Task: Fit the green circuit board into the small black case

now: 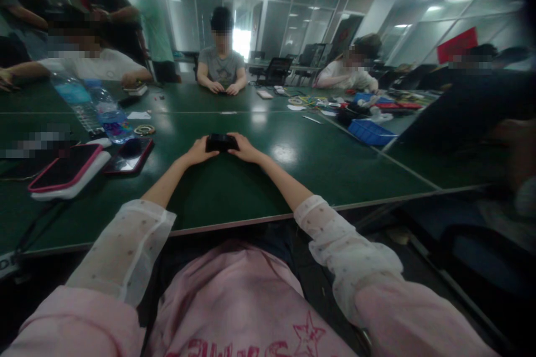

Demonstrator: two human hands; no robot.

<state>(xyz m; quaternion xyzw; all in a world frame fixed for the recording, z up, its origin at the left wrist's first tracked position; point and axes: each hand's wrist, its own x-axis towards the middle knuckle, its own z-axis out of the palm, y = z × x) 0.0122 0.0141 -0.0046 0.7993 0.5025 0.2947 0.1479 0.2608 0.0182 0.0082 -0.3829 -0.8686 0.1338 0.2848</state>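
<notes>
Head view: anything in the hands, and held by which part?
Yes: a small black object, too dark to identify. The left hand grips its left end, the right hand its right end.

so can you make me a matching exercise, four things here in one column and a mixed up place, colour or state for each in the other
1. black item
2. tabletop
3. basket
4. bottles

A. blue
B. off to the left of the left hand
C. held with left hand and right hand
D. green

Pairs: 1-C, 2-D, 3-A, 4-B
</notes>
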